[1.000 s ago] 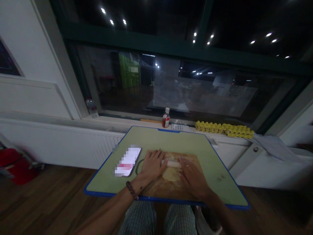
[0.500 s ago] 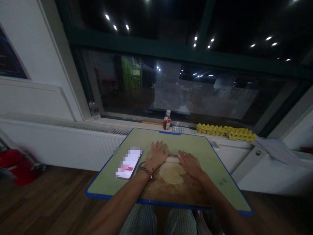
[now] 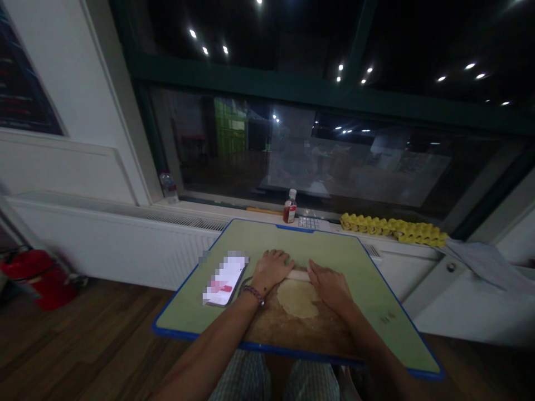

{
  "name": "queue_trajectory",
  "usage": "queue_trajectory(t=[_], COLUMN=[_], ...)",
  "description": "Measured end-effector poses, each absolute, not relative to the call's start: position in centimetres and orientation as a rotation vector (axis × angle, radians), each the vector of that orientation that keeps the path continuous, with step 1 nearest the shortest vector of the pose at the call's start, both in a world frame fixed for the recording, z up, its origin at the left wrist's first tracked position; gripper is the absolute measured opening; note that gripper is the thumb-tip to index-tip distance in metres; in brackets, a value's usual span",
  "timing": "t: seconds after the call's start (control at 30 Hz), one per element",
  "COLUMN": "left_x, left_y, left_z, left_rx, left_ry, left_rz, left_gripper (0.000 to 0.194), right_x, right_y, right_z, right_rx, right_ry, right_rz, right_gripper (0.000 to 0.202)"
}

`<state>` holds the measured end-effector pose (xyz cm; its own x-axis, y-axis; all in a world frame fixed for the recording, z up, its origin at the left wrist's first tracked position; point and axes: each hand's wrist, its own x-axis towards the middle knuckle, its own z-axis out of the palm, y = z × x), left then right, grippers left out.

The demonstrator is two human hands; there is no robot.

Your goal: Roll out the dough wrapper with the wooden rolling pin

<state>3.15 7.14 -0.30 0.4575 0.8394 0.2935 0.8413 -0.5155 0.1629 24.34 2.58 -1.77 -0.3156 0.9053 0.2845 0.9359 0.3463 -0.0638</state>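
Observation:
A pale rolling pin lies crosswise at the far edge of a flat, thin round of dough. Its left end is under my left hand, whose fingers bend over it. Over the other end, my right hand is closed, fingers together. Only the pin's middle shows between the hands. Beneath the dough is a brown wooden board, partly covered by my forearms. Left of my left hand, a phone with a lit, partly blurred screen rests on the green, blue-edged table.
Along the windowsill stand a red-labelled bottle, a yellow egg carton and a clear plastic bottle. A white radiator runs below the sill. Something red is on the floor at far left.
My fingers, stretched out flatter before, now curl more over the rolling pin. The whole view has shifted slightly, so everything appears a little further right.

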Motion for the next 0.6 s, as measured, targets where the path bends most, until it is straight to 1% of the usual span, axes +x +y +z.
queue_trajectory(t=[0.1, 0.27, 0.37, 0.47, 0.6], left_x=[3.0, 2.8, 2.8, 2.8, 3.0], left_y=[6.4, 4.5, 3.9, 3.8, 3.9], left_z=[-0.9, -1.7, -1.7, -1.5, -1.4], left_rx=[-2.608, -2.523, -2.503, -2.507, -2.506], left_ry=[-1.530, -1.498, -1.508, -1.499, -1.526], left_rz=[-0.527, -0.604, -0.589, -0.579, -0.611], left_gripper=[0.029, 0.027, 0.027, 0.026, 0.025], right_x=[23.8, 24.0, 24.4, 24.6, 24.2], right_y=[1.3, -1.0, -2.2, -3.1, -3.3], right_z=[-1.1, -1.4, -2.1, -2.6, -2.9], right_rx=[-1.674, -1.410, -1.362, -1.359, -1.363], right_ry=[-2.313, -2.276, -2.226, -2.228, -2.309], right_rz=[-0.121, -0.006, 0.012, -0.069, -0.261], right_gripper=[0.052, 0.051, 0.051, 0.052, 0.052])
